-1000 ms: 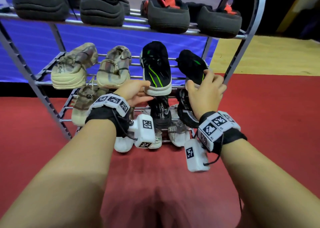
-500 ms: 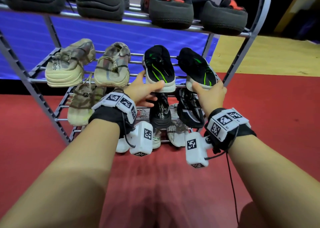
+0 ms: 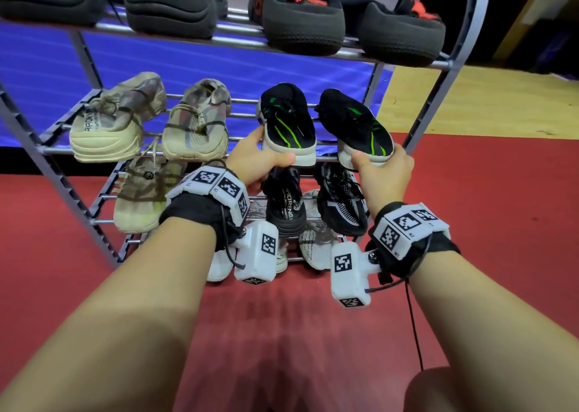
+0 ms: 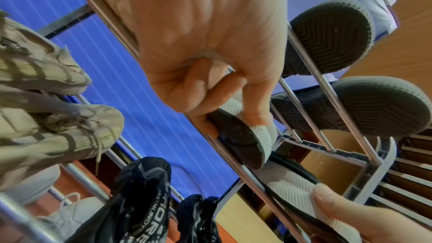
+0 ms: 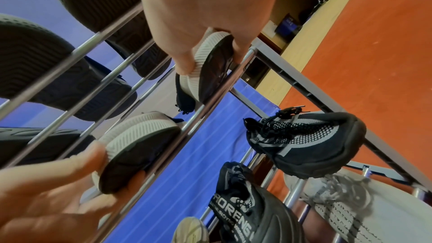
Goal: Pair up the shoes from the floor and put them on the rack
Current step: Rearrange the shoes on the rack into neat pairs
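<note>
Shoes: two black sneakers with green stripes are seated side by side on the middle shelf of the rack [image 3: 437,64], toes pointing away, heels at the front rail. Left black shoe [image 3: 288,123] is gripped at the heel by the left hand [image 3: 253,161], thumb on top of the white sole edge, fingers curled beneath. Right black shoe [image 3: 354,126] is gripped at its heel by the right hand [image 3: 383,176] likewise. Tan pair [image 3: 150,120] is seen on the same shelf to the left. Dark pairs are seen on the top shelf, more shoes on the lower shelves.
</note>
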